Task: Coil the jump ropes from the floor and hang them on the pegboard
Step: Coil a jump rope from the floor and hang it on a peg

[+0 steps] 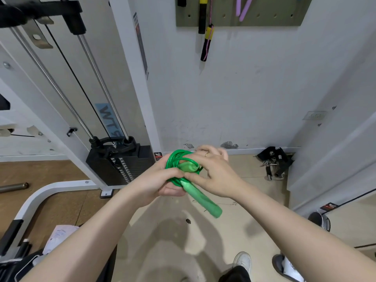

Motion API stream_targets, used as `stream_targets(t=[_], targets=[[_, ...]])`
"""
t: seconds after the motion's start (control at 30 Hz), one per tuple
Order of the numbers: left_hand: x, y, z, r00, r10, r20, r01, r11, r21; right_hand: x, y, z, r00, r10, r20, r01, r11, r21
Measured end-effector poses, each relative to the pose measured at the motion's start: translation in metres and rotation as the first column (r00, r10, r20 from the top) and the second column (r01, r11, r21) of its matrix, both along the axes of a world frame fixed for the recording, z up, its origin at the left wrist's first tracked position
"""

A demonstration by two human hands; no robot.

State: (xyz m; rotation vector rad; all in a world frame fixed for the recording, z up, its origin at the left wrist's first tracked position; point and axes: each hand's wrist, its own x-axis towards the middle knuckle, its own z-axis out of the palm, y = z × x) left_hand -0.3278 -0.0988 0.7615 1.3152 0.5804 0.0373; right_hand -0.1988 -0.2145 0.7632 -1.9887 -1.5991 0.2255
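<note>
A green jump rope (179, 159) is bunched into a coil in front of me, one green handle (203, 200) sticking down and to the right. My left hand (160, 180) grips the coil from below. My right hand (215, 171) pinches the loops and the second handle from the right, a ring on one finger. High on the wall hangs an olive pegboard (270, 17). A yellow-and-black jump rope (205, 37) and a purple jump rope (244, 9) hang from it.
A white cable machine with a black weight stack (122, 163) stands to the left, its curved base (40, 200) on the floor. Black straps and metal clips (274, 161) lie in the right corner. My shoes (244, 261) show at the bottom.
</note>
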Motion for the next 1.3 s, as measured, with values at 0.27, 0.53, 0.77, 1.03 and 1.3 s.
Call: stream_targets(t=[0.27,0.53,0.77,1.03,1.3], targets=[[0.007,-0.001,-0.002,0.997,0.028,-0.078,-0.026,0.999,0.02,-0.002,0.0,0.002,0.986,-0.055,-0.159,0.064,0.996,0.057],[0.012,-0.006,0.012,1.0,-0.013,-0.004,0.013,0.995,0.094,0.011,0.008,-0.009,0.92,-0.072,-0.386,-0.008,0.98,-0.201],[0.013,-0.004,0.025,0.999,-0.032,-0.003,0.032,0.999,-0.028,0.02,0.009,0.0,0.163,0.144,-0.976,-0.102,0.987,0.128],[0.018,-0.01,0.042,0.985,-0.029,0.167,0.031,0.999,-0.012,0.017,0.023,0.008,0.7,-0.124,-0.703,0.254,0.964,0.083],[0.025,-0.005,0.042,1.0,0.003,0.007,-0.004,0.964,0.268,0.039,0.018,-0.013,0.768,-0.373,-0.52,0.28,0.926,-0.252]])
